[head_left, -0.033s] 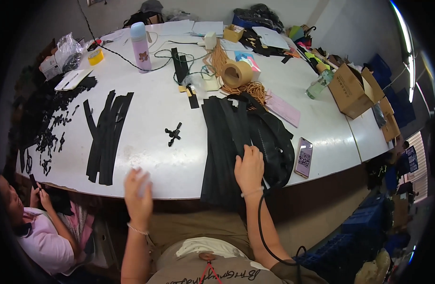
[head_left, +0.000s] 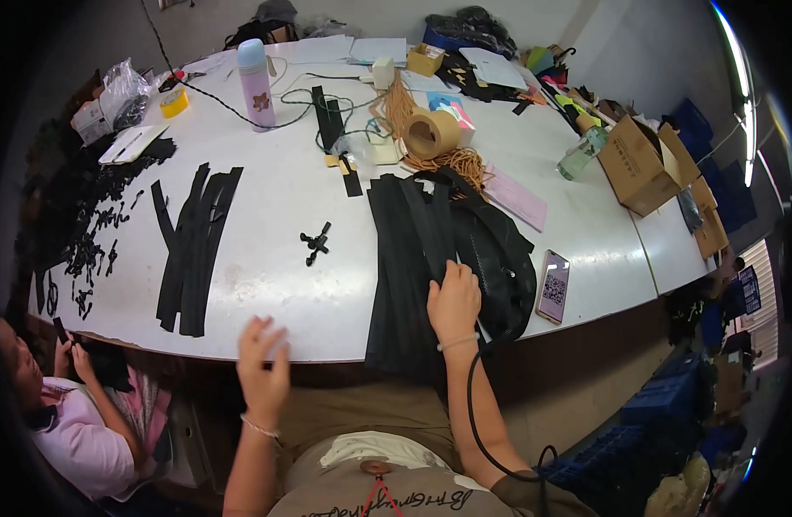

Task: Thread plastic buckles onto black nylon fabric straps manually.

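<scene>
The right hand [head_left: 453, 303] rests flat, grip released, on a stack of black strips [head_left: 405, 258] draped over the tabletop [head_left: 275, 189] edge. The left hand [head_left: 261, 362], blurred, hangs open and empty beside it. Farther left, another strip pile [head_left: 193, 246] lies sorted; small black clips [head_left: 315, 242] sit between.

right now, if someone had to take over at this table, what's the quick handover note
Left hand: raised, fingers spread, holding nothing, over the near edge of the white table.
Right hand: flat on the stack of black strips that hangs over the near edge.
A smaller batch of black strips lies to the left, a small black clip between the two.
Phone sits right of the stack.
Done or left: cannot tell from this view.
</scene>
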Tool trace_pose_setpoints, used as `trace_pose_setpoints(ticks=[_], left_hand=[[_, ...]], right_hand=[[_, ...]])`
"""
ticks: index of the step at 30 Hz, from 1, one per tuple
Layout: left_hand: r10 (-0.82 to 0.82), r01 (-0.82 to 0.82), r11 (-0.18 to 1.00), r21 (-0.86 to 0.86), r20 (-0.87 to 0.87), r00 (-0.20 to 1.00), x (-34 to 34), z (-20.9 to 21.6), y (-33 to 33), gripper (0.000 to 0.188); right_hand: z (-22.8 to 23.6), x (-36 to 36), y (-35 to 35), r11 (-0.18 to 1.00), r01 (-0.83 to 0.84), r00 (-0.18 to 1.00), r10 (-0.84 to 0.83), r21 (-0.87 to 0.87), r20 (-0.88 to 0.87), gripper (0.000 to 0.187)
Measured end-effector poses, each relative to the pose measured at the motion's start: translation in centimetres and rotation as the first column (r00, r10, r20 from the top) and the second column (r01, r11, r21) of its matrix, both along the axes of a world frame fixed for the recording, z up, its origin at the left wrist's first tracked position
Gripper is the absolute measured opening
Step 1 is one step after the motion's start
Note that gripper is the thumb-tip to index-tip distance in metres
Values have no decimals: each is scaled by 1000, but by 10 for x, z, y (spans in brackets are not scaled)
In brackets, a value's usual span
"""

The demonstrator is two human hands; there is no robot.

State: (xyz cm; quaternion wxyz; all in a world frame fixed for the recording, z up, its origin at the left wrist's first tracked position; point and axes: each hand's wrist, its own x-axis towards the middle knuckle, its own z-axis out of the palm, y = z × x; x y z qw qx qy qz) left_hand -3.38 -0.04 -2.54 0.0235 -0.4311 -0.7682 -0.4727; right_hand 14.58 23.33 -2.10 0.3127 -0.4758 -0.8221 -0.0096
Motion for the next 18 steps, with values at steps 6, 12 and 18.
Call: trace_pose_setpoints(ticks=[6, 12, 18], left_hand=[[-200, 198, 980, 29, 207, 958, 41, 0, -7, 18], [-387, 386, 912, 138, 597, 702, 54, 11, 31, 16], [-469, 493, 845, 205, 727, 502, 66, 17, 57, 19]], right_hand=[[-15, -5, 11, 995, 85, 991, -79, -52, 111, 9], [-15, 3, 13, 986, 91, 995, -94, -137, -19, 6], [-16, 1, 13, 999, 9, 995, -13, -37, -104, 10]])
